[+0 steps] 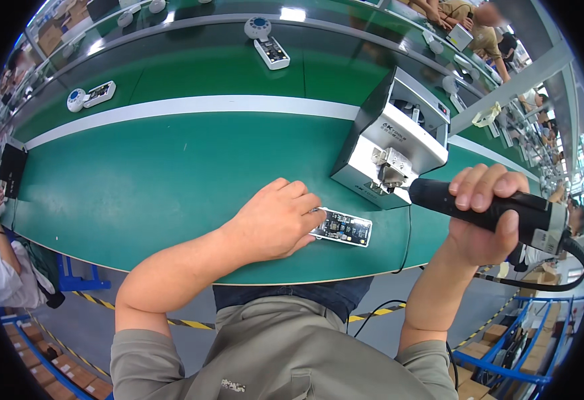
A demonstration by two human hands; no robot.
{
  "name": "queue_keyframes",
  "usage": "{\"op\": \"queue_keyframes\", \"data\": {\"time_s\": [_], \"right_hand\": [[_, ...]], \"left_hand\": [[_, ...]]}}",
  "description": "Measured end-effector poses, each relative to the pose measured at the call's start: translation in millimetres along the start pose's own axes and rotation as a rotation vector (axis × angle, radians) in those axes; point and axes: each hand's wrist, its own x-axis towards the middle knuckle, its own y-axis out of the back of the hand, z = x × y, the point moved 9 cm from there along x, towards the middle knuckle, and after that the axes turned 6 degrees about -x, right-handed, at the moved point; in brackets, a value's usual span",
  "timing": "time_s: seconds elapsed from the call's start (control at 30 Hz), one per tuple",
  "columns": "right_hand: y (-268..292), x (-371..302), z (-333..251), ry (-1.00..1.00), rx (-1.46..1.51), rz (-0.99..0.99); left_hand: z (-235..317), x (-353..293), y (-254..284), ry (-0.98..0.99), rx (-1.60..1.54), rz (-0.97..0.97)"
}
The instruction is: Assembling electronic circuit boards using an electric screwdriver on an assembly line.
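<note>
My right hand (488, 207) is wrapped round a black electric screwdriver (432, 195), held level with its cable trailing from the rear. The driver's tip meets the metal pickup at the front of a silver and black screw feeder (398, 137). On the green bench, a white-framed device with an exposed circuit board (345, 228) lies near the front edge. My left hand (278, 217) rests over its left end, fingers curled around it and hiding that part.
The green workbench (138, 173) curves round me. Beyond a white rail, similar units with round white heads (258, 28) sit on a green conveyor belt (192, 73). A black box (13, 167) stands at the far left. Other people work on both sides; blue racks (518, 340) hold cartons.
</note>
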Motion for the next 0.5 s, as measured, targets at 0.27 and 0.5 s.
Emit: {"op": "queue_keyframes", "data": {"time_s": [0.27,0.5], "right_hand": [[-14,-2,19,0.019,-0.027,-0.044],[-7,-8,20,-0.109,0.076,0.052]], "left_hand": [[1,-2,-1,0.02,-0.003,-0.049],[13,0,17,-0.025,0.026,0.071]]}}
